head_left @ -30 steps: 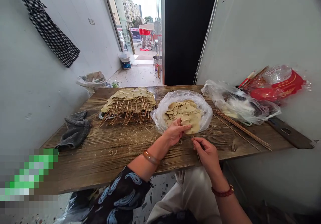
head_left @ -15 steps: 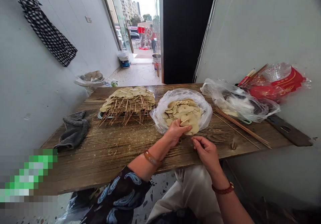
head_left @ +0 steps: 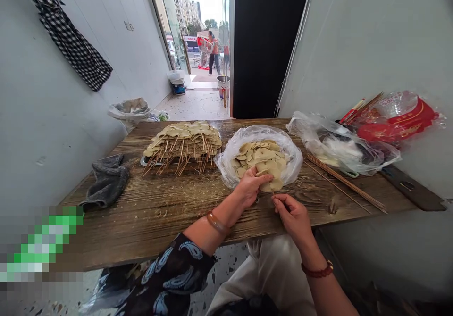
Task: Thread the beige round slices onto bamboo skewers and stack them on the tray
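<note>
My left hand (head_left: pixel 250 185) is closed on a few thin pale-yellow slices (head_left: pixel 271 170) that look like potato, held over the near rim of a clear plastic bag (head_left: pixel 296 167). Loose slices (head_left: pixel 260 152) of the same kind fill the bag. Just below the held slices, my right hand (head_left: pixel 290 211) pinches a thin wooden skewer (head_left: pixel 273 193), its top end at their lower edge. Most of the skewer is hidden by my fingers. To the left, skewered slices (head_left: pixel 186 139) lie stacked on a metal tray (head_left: pixel 143 161), sticks pointing toward me.
Bare skewers (head_left: pixel 348 184) lie on the wooden table (head_left: pixel 159 226) to the right. Behind them are a plastic bag (head_left: pixel 339 141) and red packaging (head_left: pixel 399 122). A dark flat blade-like tool (head_left: pixel 412 188) rests at the right end, a grey cloth (head_left: pixel 106 181) at the left.
The view has shifted slightly, moving the scene a little to the right. Both hands keep nearly the same pose on slices and skewer. Outside the doorway, a person shows more clearly.
</note>
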`<state>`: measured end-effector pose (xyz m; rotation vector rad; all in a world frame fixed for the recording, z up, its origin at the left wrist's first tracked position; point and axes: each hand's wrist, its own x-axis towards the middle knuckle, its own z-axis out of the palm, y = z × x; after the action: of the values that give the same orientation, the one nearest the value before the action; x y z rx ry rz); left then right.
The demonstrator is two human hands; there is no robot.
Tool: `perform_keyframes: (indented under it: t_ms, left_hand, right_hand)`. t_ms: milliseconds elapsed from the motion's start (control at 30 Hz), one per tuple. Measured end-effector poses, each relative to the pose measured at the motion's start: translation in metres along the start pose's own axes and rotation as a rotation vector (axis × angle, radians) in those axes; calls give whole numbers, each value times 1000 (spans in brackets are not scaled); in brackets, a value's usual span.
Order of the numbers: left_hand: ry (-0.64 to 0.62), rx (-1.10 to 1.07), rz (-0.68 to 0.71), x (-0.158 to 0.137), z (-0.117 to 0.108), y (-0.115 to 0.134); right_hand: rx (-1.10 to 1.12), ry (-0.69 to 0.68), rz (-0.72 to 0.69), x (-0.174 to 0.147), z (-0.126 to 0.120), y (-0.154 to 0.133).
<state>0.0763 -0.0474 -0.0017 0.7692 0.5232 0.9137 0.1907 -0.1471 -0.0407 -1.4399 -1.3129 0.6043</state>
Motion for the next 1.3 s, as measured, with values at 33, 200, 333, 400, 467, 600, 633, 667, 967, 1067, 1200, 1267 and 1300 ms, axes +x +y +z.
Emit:
perform_keyframes:
  t_ms: [33,200,333,400,467,600,633,667,967,1067,1200,1267,1300]
  left_hand:
    - [8,11,-9,0,1,0]
    - [-14,66,-35,-3,4,0]
    - [-41,27,3,-2,3,2]
    - [-9,-8,30,-1,0,5]
    - [39,-24,40,1,-4,8]
    - [75,2,30,4,-8,12]
    - [76,7,35,5,-9,13]
    - [75,11,41,5,-10,13]
    - [125,50,31,4,-9,9]
    - [126,47,15,3,-8,10]
    - [112,-19,19,5,-11,16]
    - [118,-65,52,8,-15,20]
    - [124,-83,76,10,-17,21]
  right_hand:
    - [-2,-1,1,0,0,0]
    - [-3,0,10,1,-1,1]
    - [20,11,27,1,-1,2]
    - [32,20,34,0,-1,3]
    - [36,19,34,0,0,3]
    - [18,11,32,0,-1,2]
    - [14,9,32,0,-1,1]
    - [11,7,32,0,-1,1]
    - [13,-14,41,0,-1,3]
    - [30,-19,46,0,-1,2]
    - [26,-44,47,-1,-3,2]
    - [17,-65,44,-2,-4,3]
    - [12,-79,44,-3,-5,4]
